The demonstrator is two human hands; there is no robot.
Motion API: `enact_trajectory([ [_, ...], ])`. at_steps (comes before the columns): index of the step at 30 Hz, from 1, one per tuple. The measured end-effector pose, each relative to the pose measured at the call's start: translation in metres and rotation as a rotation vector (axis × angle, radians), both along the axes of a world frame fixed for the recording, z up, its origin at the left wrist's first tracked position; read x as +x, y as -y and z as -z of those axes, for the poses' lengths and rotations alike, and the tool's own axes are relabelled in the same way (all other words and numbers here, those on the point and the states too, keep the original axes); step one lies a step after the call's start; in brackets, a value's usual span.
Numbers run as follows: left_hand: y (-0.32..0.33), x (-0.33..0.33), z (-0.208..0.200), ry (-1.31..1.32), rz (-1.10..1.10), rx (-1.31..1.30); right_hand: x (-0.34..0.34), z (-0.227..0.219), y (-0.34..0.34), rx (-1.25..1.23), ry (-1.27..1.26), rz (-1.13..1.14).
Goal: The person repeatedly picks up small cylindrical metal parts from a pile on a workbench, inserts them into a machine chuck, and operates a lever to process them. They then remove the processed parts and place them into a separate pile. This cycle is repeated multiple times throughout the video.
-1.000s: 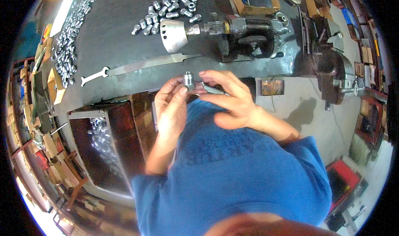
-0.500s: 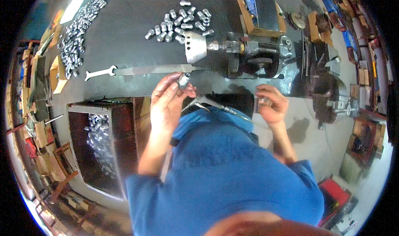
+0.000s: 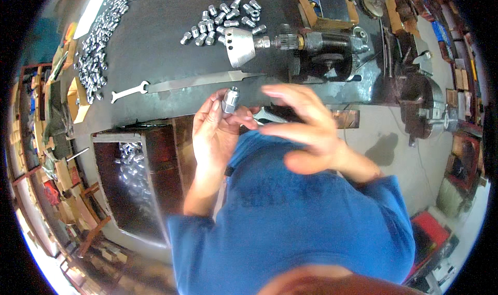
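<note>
Holding up 1 metal fitting (image 3: 231, 100), pinching it in left hand (image 3: 212, 131), holding right hand (image 3: 317, 134) wide open, seemingly empty but kinda blurry; probably needing a steady pinch next.

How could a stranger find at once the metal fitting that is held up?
Start at the dark workbench; by its near edge, find the person's left grip. It holds up a silvery fitting, tilted slightly. Similar pieces lie loose on the bench; this one alone is visibly held.
</note>
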State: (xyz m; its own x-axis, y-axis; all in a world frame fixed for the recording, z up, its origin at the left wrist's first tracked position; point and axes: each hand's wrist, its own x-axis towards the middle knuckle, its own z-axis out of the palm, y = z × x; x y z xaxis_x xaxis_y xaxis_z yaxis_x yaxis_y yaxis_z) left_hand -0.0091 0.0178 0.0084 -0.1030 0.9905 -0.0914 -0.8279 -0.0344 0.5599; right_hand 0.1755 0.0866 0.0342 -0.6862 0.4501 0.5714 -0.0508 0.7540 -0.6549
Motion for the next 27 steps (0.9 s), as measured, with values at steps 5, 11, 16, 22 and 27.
enact_trajectory([
  [5,0.01,0.003,-0.01,-0.082,-0.013,-0.026,-0.036,-0.002,0.007,-0.017,-0.045,-0.036],
  [11,0.012,0.008,-0.001,-0.013,-0.001,-0.037,-0.04,0.012,0.0,0.061,-0.067,-0.01],
  [16,0.01,0.01,-0.003,-0.057,-0.007,-0.097,-0.037,0.007,-0.004,0.065,-0.077,0.009],
  [22,0.007,0.011,-0.013,-0.384,-0.152,0.069,-0.039,-0.002,0.003,0.012,-0.125,0.075],
  [27,0.008,0.011,-0.013,-0.393,-0.128,0.02,-0.041,-0.004,0.003,0.038,-0.129,0.062],
])
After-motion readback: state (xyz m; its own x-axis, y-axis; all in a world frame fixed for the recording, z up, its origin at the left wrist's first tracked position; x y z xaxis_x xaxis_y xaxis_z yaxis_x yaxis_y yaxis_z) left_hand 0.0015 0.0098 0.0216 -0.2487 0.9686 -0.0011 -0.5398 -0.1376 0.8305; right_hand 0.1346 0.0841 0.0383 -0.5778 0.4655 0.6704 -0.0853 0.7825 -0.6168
